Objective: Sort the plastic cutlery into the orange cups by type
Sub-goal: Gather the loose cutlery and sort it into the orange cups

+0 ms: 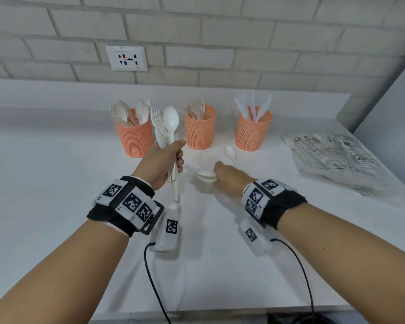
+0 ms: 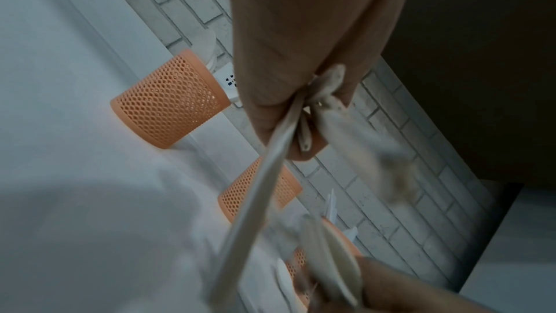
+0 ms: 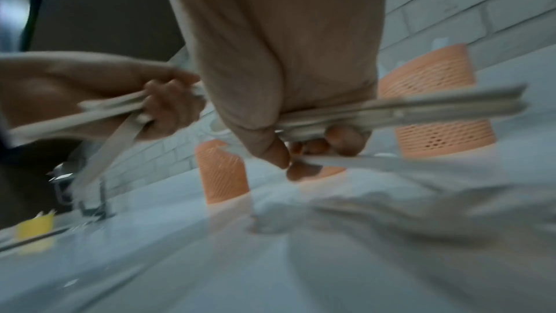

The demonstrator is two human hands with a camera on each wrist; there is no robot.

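Wrist bands (image 1: 129,202), w/ black-and-white square markers, nearest the head camera, one per forearm, cables trailing off the counter edge.

Left hand (image 1: 160,163): fingers curled tight round a bunch of white cutlery (image 1: 166,127), held upright above the counter, approx. in front of the gap btw. left and middle cups. Bunch incl. a fork, a large spoon and smaller spoons; handles stuck out below the fist.

Right hand (image 1: 227,175): low at the counter, fingers closed on several white pieces (image 1: 205,176), handles running sideways through the grip; exact count not clear, blurred.

Loose spoon (image 1: 230,153): flat on the counter just beyond the right hand.

Cups, orange mesh, in a row near the wall: left cup (image 1: 133,139) w/ spoons; middle cup (image 1: 200,130) w/ forks; right cup (image 1: 253,132) w/ knives.

Counter (image 1: 56,183): white. Clear plastic bag (image 1: 334,160) at right, printed, some cutlery inside. Wall socket (image 1: 126,58) on white brick wall above.
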